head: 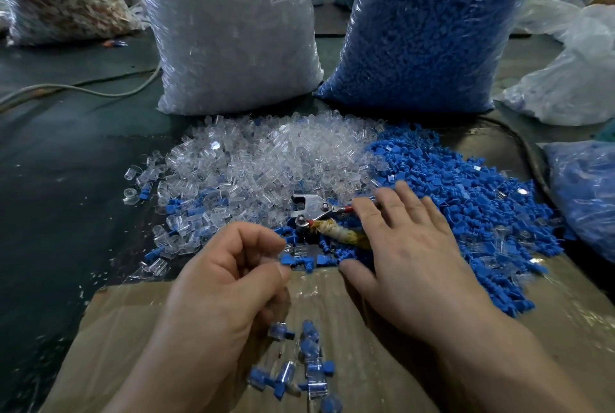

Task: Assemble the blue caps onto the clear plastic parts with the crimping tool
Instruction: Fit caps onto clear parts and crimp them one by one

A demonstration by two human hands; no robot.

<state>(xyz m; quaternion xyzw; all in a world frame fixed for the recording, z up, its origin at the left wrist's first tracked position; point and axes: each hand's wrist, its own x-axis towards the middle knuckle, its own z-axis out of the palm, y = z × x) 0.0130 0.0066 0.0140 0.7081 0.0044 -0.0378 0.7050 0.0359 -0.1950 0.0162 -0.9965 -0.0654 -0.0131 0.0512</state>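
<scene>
Crimping tool (311,209) lies on the bench (60,199) at the seam between the two heaps, steel head toward 9 o'clock, handles running toward 3 o'clock under the right hand (409,246). That hand is flat, fingers straight, over the handles and not wrapped round them; can't tell if it touches. Left hand (229,266) is curled, thumb near forefinger, beside a loose blue cap (287,259); can't tell whether it pinches anything. Tool looks rigid and is likely the heaviest item here. Take it by the red handle (346,209) and taped handle (339,233); the wrap should give grip. Clear plastic parts (266,159) at 12 o'clock and blue caps (466,206) at 3 o'clock are probably light, hard and slick. Expect scatter; pinch singly. Room: cardboard (133,329) at 6 o'clock, with assembled-looking pieces (309,366) on it. Full bags (233,30) wall off 12 o'clock; dark bench runs out toward 9.
</scene>
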